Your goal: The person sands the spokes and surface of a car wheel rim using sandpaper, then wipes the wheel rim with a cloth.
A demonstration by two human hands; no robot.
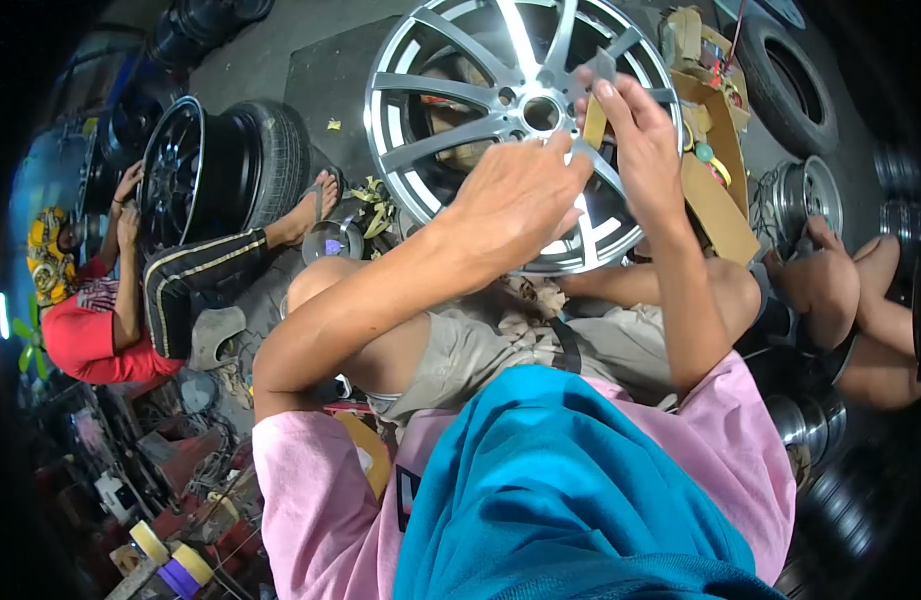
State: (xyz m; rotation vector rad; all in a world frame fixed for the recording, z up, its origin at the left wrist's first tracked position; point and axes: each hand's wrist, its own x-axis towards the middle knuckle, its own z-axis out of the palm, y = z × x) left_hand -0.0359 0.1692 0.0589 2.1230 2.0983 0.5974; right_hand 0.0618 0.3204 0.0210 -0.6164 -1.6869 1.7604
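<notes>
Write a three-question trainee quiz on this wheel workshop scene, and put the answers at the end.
1. Multiple choice. What colour is the small strip at the fingers of the wearer's right hand?
A) Blue
B) Yellow
C) Red

2. True or false? The silver wheel in front of the wearer has a tyre mounted around it.

3. Fill in the missing word. In the picture, the open cardboard box is on the ____ side of the silver wheel.

Key
1. B, yellow
2. False; its rim is bare
3. right
</notes>
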